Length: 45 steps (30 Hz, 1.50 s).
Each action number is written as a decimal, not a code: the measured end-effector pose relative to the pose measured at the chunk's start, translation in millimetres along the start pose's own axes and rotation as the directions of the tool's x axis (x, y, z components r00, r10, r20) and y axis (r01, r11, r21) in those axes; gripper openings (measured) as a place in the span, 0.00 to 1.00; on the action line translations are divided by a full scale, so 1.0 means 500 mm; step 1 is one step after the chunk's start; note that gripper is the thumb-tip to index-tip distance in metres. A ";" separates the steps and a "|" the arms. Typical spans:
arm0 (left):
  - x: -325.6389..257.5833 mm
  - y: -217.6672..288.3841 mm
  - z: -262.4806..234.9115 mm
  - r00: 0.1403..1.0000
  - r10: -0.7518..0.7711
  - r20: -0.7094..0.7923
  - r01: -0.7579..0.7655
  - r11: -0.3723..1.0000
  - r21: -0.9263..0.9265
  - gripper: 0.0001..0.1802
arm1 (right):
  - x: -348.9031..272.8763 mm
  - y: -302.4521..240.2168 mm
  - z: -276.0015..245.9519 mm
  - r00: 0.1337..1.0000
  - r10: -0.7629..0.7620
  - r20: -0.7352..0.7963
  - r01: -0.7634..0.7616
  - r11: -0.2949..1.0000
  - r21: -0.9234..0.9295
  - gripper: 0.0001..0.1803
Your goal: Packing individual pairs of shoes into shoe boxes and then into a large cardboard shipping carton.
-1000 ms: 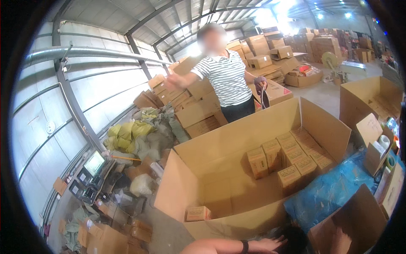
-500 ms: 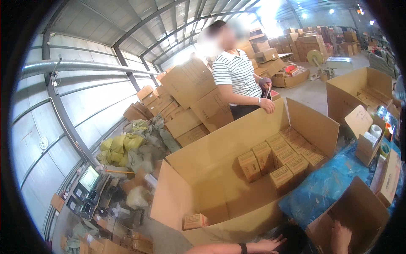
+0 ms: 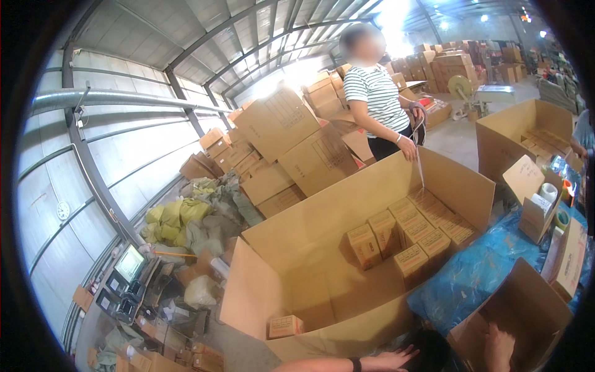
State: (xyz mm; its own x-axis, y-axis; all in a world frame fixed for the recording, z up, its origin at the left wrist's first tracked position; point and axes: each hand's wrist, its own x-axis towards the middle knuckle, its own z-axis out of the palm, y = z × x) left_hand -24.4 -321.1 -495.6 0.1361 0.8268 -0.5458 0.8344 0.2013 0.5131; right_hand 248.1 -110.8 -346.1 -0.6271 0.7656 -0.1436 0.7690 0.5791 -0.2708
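My left hand (image 3: 395, 359) lies with its fingers stretched out on a dark surface (image 3: 429, 351) at the lower edge, and a black band circles its wrist. Over to the right, my right hand (image 3: 499, 342) is inside a small open carton (image 3: 534, 310); its fingertips are hidden, and I see nothing held. Beyond both hands stands a large open carton (image 3: 322, 248). Several small printed boxes (image 3: 410, 263) are grouped at its right end, and a single small box (image 3: 286, 326) sits in its near left corner.
Blue plastic sheeting (image 3: 462, 273) lies right of the large carton. A box with tape rolls (image 3: 538, 208) stands beyond it. Across the carton, a person in a striped shirt (image 3: 375, 99) has a hand near its far rim. Sacks (image 3: 186, 214) and stacked cartons (image 3: 279, 124) fill the left.
The person in the striped shirt has moved right along the far side of the large carton, the hand now closer to its far right corner. My hands stay where they were.
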 end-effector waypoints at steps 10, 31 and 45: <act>0.003 -0.011 0.019 0.995 0.083 -0.059 -0.079 0.994 0.071 0.54 | -0.004 0.000 -0.002 0.999 0.016 0.027 -0.017 1.000 0.021 0.22; -0.035 0.017 -0.002 0.956 0.168 -0.242 -0.161 0.986 0.049 0.42 | -0.006 0.003 0.045 0.965 -0.066 -0.253 0.042 0.994 -0.101 0.11; -0.034 0.020 -0.027 0.857 0.188 -0.480 -0.141 0.981 0.132 0.10 | -0.039 -0.043 -0.024 0.888 -0.154 -0.434 0.192 0.980 0.045 0.21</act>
State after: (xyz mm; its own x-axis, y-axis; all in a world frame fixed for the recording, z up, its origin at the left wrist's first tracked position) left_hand -25.5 -326.3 -472.3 0.0171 0.9985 -0.0528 0.8699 0.0112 0.4931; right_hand 245.2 -135.1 -326.2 -0.6214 0.7121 0.3268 0.6278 0.7021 -0.3361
